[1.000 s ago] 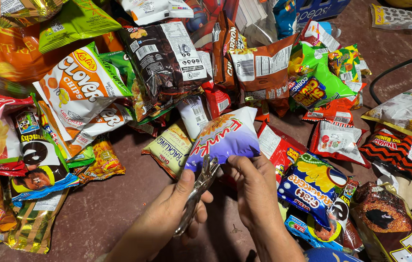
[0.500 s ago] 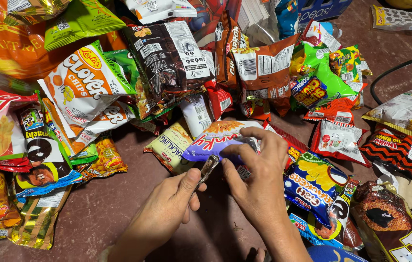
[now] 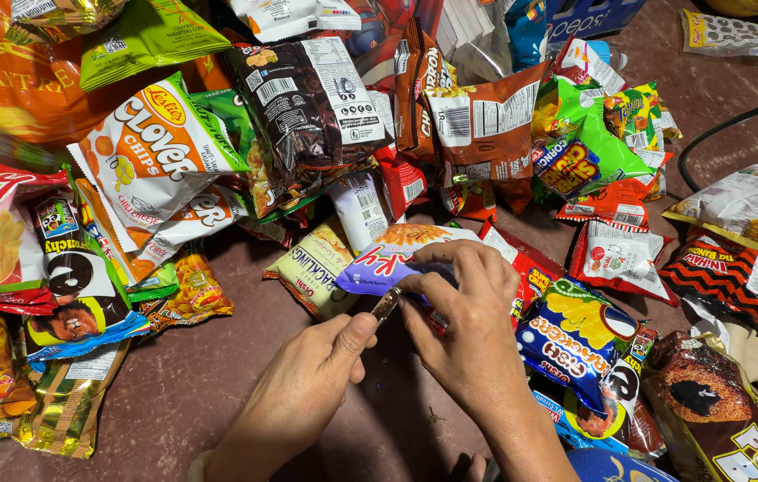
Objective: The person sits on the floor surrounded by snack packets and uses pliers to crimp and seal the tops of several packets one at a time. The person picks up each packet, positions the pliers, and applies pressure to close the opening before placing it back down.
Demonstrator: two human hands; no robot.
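My right hand [image 3: 464, 321] grips the lower edge of a purple and white snack packet [image 3: 388, 259], fingers curled over it. My left hand [image 3: 312, 388] sits just left of it and pinches a small metal tool [image 3: 386, 303], maybe a stapler or clip, whose tip touches the packet's edge. The rest of the tool is hidden inside my fist. Both hands hover over a dark reddish floor [image 3: 209, 384].
Snack bags lie heaped all round: a white and orange chip bag [image 3: 160, 147] at left, a black bag [image 3: 312, 98] behind, brown bags [image 3: 486, 116], a blue and yellow bag [image 3: 575, 339] at right. A black cable [image 3: 727, 125] runs at the upper right.
The packet has been turned from upright to lying nearly flat, and my right hand has closed over its edge. My left hand has risen, the tool now mostly hidden in it.
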